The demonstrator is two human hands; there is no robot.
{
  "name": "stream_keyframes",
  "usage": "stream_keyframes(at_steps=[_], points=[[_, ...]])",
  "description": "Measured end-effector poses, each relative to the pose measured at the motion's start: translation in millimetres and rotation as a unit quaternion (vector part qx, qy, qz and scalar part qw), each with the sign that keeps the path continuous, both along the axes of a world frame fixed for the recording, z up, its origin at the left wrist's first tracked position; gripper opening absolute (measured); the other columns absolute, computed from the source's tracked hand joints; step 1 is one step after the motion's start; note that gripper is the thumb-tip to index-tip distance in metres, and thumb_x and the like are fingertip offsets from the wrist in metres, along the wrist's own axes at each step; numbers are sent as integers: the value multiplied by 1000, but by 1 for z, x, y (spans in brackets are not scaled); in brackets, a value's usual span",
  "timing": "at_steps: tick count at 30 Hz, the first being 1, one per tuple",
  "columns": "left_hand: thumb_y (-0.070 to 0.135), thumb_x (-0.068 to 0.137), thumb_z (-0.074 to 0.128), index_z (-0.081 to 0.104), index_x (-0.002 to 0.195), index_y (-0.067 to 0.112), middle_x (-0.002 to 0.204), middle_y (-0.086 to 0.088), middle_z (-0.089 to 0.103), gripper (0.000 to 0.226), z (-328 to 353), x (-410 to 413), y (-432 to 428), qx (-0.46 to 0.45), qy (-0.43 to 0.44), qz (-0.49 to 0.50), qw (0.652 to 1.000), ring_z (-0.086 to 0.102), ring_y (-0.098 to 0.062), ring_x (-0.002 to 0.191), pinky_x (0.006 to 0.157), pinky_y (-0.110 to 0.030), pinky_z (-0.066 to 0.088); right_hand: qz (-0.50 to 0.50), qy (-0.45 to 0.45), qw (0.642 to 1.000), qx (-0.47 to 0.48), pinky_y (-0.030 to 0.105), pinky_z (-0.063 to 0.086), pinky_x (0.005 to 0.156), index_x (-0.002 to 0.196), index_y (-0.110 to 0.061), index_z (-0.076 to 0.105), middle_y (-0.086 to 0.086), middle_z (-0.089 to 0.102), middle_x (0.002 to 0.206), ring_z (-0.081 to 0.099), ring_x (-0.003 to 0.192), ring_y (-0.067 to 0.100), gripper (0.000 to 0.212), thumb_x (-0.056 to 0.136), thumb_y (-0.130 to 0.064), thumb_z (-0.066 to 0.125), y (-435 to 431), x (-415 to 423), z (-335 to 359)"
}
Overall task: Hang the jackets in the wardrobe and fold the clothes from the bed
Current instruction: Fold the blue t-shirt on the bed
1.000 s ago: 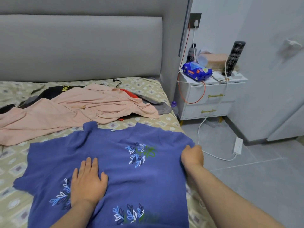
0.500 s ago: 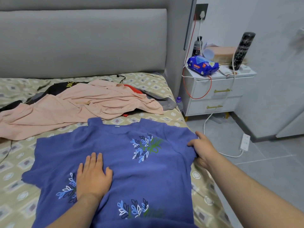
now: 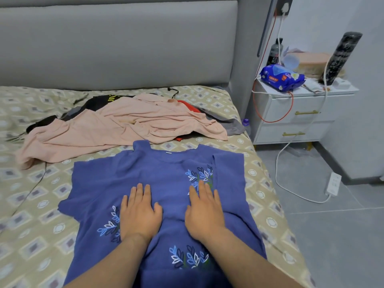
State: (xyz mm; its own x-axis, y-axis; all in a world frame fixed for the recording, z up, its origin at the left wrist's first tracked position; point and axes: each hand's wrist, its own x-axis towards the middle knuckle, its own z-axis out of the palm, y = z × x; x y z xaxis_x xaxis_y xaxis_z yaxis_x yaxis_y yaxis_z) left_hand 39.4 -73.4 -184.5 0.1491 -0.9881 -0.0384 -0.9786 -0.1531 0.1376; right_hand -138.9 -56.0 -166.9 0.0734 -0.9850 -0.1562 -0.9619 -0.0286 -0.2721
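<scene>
A blue t-shirt (image 3: 162, 175) with leaf prints lies spread on the bed (image 3: 41, 225), collar toward the headboard. Its right sleeve is folded inward over the chest. My left hand (image 3: 139, 213) lies flat on the shirt's middle, fingers straight. My right hand (image 3: 204, 213) presses flat beside it, at the edge of the folded sleeve. Behind the shirt lies a crumpled pink garment (image 3: 116, 127) on top of black (image 3: 99, 100), red and grey clothes.
A grey padded headboard (image 3: 116, 44) stands behind the bed. To the right, a white nightstand (image 3: 299, 119) carries a blue wipes pack (image 3: 281, 76), a bottle and a dark cylinder. Cables run down to a power strip (image 3: 333, 183) on the grey tiled floor.
My right hand let go of the shirt's right sleeve edge after folding it inward and now lies flat on the shirt. My left hand stayed pressing the middle.
</scene>
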Motion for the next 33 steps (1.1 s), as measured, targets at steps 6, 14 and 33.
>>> stream_keyframes(at_steps=[6,14,33], points=[[43,99,22,16,158,20,166,0,10,64,2,5,-1,4,17,-13,1000,5,-17,153,123,-36,-1,-15,36,999,-32,41,25,108,126,-12,69,13,62,135,60,125,29,61,80,-39,38,7,7,-25],[27,84,56,70,87,11,89,-10,69,21,42,114,-15,-185,235,168,939,62,-32,90,81,-41,49,-33,56,996,-53,40,24,109,129,-11,66,14,60,138,57,128,30,65,79,-39,35,4,11,-33],[11,98,49,56,117,10,86,-11,63,21,52,206,-57,8,590,409,696,59,-28,72,50,-37,51,-54,50,994,-83,40,25,110,129,-13,66,12,59,139,56,129,29,65,79,-39,35,1,13,-38]])
